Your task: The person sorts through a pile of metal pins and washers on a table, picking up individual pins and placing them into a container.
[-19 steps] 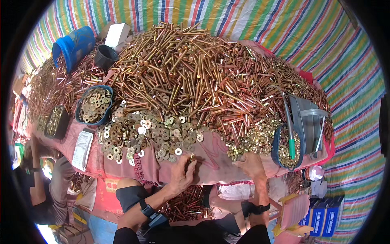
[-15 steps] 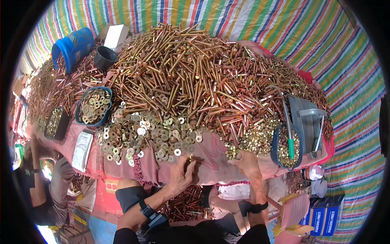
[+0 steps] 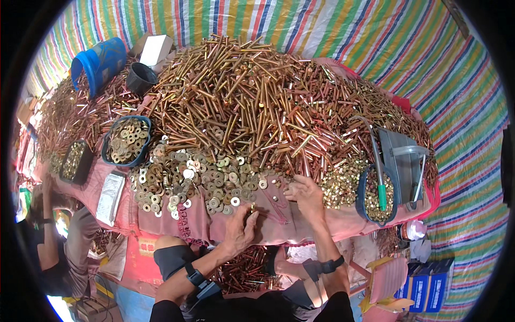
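My left hand (image 3: 240,231) is closed at the front of the pink cloth (image 3: 322,228), its fingertips pinching a small brass-coloured metal piece (image 3: 252,207) whose exact kind is hidden by the fingers. To its right, my right hand (image 3: 307,198) hovers low over the cloth with bent fingers slightly apart. Just left of those fingertips lie a few loose nuts (image 3: 274,197). Flat round washers (image 3: 214,188) spread in a heap beyond my left hand. A pile of brassy nuts (image 3: 340,185) lies right of my right hand. Behind everything rises a large mound of copper-coloured bolts (image 3: 252,102).
A blue tub (image 3: 378,214) of nuts with a green-handled tool (image 3: 382,197) stands at right, beside a grey scoop-like container (image 3: 402,161). Left are a tub of washers (image 3: 127,140), a dark tray (image 3: 74,162), a black cup (image 3: 141,79) and a blue bucket (image 3: 99,65). Another person's arm (image 3: 48,231) is far left.
My right hand has moved left and a little away from me, off the nut pile onto the cloth. Loose nuts now show beside its fingertips. My left hand has stayed in place.
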`<state>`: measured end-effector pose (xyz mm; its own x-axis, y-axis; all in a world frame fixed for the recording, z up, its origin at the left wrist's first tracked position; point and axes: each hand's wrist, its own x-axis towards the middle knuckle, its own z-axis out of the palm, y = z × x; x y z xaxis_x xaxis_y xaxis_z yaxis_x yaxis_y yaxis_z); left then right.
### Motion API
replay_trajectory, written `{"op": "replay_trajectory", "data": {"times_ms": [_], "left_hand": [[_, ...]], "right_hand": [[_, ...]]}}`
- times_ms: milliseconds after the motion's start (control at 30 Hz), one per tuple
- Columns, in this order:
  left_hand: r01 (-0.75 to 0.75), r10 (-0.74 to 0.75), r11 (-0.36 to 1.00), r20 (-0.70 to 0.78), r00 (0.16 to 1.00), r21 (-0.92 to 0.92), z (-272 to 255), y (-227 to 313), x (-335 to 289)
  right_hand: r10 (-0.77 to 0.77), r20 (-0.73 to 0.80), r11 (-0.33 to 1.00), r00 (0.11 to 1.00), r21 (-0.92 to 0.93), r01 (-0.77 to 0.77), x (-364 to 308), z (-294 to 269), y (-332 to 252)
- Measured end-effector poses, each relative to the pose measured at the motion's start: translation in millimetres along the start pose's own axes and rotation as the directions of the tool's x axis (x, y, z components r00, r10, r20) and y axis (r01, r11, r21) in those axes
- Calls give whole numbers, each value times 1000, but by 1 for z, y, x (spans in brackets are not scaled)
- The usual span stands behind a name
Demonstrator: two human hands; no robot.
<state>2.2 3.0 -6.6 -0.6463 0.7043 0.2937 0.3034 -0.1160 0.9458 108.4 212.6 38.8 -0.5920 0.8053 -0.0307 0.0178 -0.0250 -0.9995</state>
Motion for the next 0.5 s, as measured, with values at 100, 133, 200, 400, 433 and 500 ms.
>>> {"op": "replay_trajectory", "data": {"times_ms": [100, 133, 200, 400, 433, 500], "left_hand": [[-13, 13, 1000, -36, 999, -6, 2, -4, 1], [-27, 26, 1000, -52, 998, -15, 3, -3, 1], [16, -18, 999, -54, 998, -42, 2, 2, -1], [3, -2, 1000, -25, 1000, 20, -6, 17, 3], [1, 0, 1000, -13, 1000, 20, -7, 18, 3], [0, 1, 1000, -11, 1000, 19, -6, 17, 3]], "right_hand": [[-5, 20, 997, 1000, -77, 6, -1, -2, -10], [28, 26, 988, 999, -151, -24, -3, -4, -14], [49, 66, 955, 997, -297, -28, -12, -5, -19], [-285, 301, 513, 910, -754, 410, -21, 13, -17], [-249, 312, 450, 917, -801, 395, -22, 17, -15], [-217, 332, 383, 918, -836, 393, -25, 22, -14]]}}
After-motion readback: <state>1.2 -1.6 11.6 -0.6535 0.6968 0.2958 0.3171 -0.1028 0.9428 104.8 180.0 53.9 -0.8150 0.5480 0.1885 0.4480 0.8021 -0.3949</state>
